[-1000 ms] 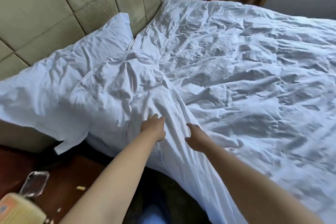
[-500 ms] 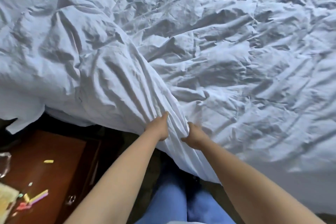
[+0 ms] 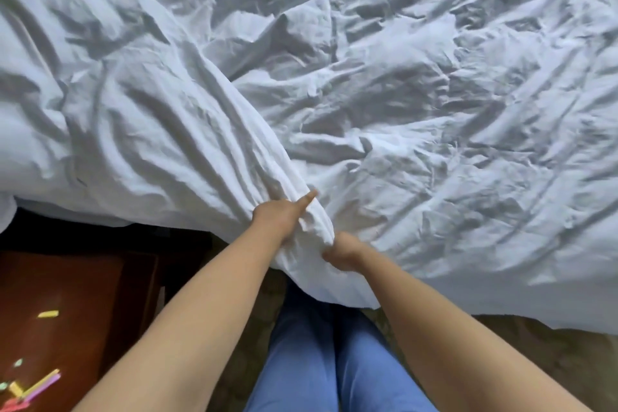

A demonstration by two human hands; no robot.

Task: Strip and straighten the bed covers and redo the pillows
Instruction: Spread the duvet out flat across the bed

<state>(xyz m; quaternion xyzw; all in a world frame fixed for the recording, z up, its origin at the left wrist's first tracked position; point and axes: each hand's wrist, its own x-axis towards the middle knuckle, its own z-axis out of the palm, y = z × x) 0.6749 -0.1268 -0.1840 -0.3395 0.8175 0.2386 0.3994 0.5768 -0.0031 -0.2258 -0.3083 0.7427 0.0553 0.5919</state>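
Compared with a second ago, the duvet (image 3: 384,104) edge is dragged off the bed's near side; left hand (image 3: 281,218) and right hand (image 3: 342,251) both clutch its bunched fold, so stripping's underway.

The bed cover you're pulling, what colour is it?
White, plain and very wrinkled. The bed cover shows in the head view, with both hands gripping its edge.

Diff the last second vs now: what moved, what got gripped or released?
Both hands pulled the bunched duvet fold toward the bed edge; left hand and right hand keep gripping it, nothing released. View tilted down, losing the headboard and pillow. Nightstand unchanged.
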